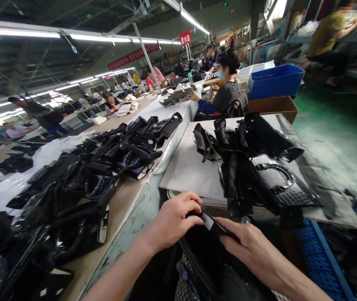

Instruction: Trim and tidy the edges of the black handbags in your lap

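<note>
A black bag (209,255) lies low in front of me, its dark inside facing up. My left hand (180,215) pinches its upper edge between thumb and fingers. Further along that same edge, my right hand (245,240) grips with the thumb on top. Between the two hands a small pale tag or patch (208,221) shows on the edge. On the white board just beyond are black bag pieces, one of them a crocodile-textured panel (280,179) with a handle. The bag's lower part runs out of view.
A long table to my left carries a heap of black bag pieces (99,167). Blue plastic baskets (324,259) stand at the lower right. Ahead, a person in a striped top (227,96) sits at the table, near a blue bin (275,81) and a cardboard box (274,106).
</note>
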### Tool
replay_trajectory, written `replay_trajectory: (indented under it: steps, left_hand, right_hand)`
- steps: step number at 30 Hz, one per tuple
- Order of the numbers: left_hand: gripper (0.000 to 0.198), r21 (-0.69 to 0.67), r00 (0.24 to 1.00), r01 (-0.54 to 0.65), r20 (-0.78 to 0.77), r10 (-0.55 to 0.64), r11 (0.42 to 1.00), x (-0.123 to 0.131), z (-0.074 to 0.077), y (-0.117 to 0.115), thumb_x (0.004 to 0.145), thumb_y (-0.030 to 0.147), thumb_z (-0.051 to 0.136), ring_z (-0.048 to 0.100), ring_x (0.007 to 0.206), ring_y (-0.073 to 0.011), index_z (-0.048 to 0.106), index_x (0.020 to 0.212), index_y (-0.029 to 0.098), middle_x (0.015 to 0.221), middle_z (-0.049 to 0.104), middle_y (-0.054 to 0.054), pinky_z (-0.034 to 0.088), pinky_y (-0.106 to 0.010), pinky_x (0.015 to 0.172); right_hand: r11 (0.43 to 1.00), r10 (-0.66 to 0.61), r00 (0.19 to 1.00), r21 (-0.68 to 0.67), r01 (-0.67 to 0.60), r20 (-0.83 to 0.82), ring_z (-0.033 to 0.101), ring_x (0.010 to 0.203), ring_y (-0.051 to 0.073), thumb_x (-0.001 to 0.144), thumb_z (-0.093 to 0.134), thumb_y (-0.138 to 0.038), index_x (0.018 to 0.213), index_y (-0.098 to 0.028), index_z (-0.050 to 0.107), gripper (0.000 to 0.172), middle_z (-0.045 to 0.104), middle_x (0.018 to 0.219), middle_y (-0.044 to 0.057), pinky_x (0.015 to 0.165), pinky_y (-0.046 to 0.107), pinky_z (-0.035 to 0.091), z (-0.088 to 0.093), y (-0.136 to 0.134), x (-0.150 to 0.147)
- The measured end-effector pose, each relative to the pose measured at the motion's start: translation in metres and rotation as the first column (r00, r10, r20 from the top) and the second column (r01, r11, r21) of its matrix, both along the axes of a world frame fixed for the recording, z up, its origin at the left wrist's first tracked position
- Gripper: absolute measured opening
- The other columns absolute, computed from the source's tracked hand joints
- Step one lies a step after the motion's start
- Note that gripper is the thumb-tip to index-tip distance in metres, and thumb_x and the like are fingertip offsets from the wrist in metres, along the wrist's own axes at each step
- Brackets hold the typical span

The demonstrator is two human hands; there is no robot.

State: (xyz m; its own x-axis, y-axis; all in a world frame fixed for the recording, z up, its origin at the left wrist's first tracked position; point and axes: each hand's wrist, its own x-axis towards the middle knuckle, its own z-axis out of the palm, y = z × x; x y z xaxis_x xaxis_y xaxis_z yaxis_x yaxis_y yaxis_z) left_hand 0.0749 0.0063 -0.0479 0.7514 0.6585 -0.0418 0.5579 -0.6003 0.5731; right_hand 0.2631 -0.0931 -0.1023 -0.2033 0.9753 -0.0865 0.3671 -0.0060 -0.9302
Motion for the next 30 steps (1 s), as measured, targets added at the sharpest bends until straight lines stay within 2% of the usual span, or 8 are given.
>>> replay_trajectory:
  steps: [4,8,11,13,16,23,30]
  left_hand:
    - [0.01,-0.073,0.998,0.044,0.051,-0.04,0.996,0.004,-0.001,0.008,0.078,0.014,0.071,0.06,0.096,-0.0156,0.063,0.075,0.019,0.104,0.062,0.0,0.044,-0.027,0.087]
    - [0.014,-0.11,0.987,0.135,0.103,-0.124,0.985,0.008,-0.001,0.011,0.079,0.009,0.067,0.06,0.095,-0.0149,0.06,0.07,0.017,0.104,0.062,-0.002,0.045,-0.026,0.086]
    - [0.016,-0.117,0.976,0.178,0.151,-0.159,0.977,0.007,-0.005,0.01,0.08,0.005,0.062,0.06,0.097,-0.0154,0.058,0.07,0.017,0.107,0.063,-0.003,0.046,-0.027,0.087]
    - [0.016,-0.106,0.971,0.197,0.159,-0.179,0.975,0.007,-0.008,0.009,0.082,0.006,0.059,0.061,0.098,-0.0159,0.058,0.071,0.017,0.109,0.065,-0.004,0.046,-0.027,0.087]
    - [0.016,-0.057,0.969,0.213,0.138,-0.204,0.975,0.007,-0.011,0.007,0.085,0.008,0.057,0.062,0.098,-0.0159,0.059,0.073,0.018,0.111,0.066,-0.004,0.046,-0.027,0.088]
    - [0.015,0.039,0.975,0.209,0.069,-0.211,0.977,0.011,-0.013,0.008,0.088,0.011,0.055,0.063,0.092,-0.0146,0.06,0.075,0.018,0.107,0.068,-0.002,0.047,-0.024,0.082]
    - [0.015,0.048,0.975,0.208,0.068,-0.211,0.977,0.013,-0.014,0.009,0.087,0.011,0.056,0.063,0.088,-0.0131,0.06,0.074,0.018,0.104,0.069,-0.001,0.047,-0.023,0.078]
  right_hand:
    - [1.0,0.007,1.0,-0.005,-0.007,0.008,0.063,0.077,0.018,0.087,0.045,-0.018,0.101,-0.024,0.066,0.026,0.069,0.086,-0.004,0.068,0.026,0.042,0.001,0.0,0.004]
    - [0.999,-0.014,1.0,-0.03,0.015,0.008,0.062,0.076,0.018,0.088,0.046,-0.021,0.113,-0.025,0.066,0.033,0.069,0.085,-0.004,0.068,0.025,0.044,0.003,-0.003,0.007]
    - [0.998,-0.043,0.999,-0.055,0.043,0.017,0.063,0.077,0.019,0.089,0.047,-0.025,0.108,-0.023,0.069,0.029,0.069,0.084,-0.004,0.066,0.025,0.045,0.001,-0.004,0.008]
    - [0.997,-0.05,0.999,-0.057,0.051,0.016,0.064,0.079,0.02,0.089,0.049,-0.026,0.102,-0.023,0.069,0.025,0.07,0.083,-0.003,0.069,0.027,0.047,-0.001,-0.004,0.009]
    - [0.999,-0.039,0.999,-0.032,0.04,0.025,0.067,0.087,0.022,0.09,0.051,-0.026,0.107,-0.024,0.068,0.024,0.073,0.093,-0.001,0.077,0.029,0.049,-0.005,-0.004,0.008]
    - [0.996,-0.065,0.974,0.071,0.05,0.217,0.071,0.086,0.026,0.097,0.04,-0.029,0.125,-0.017,0.058,0.035,0.074,0.101,0.01,0.074,0.035,0.053,-0.02,-0.009,0.002]
    - [0.992,-0.052,0.985,0.124,0.032,0.162,0.07,0.079,0.021,0.099,0.036,-0.028,0.112,-0.02,0.062,0.031,0.072,0.089,0.006,0.078,0.031,0.054,-0.019,-0.012,0.003]
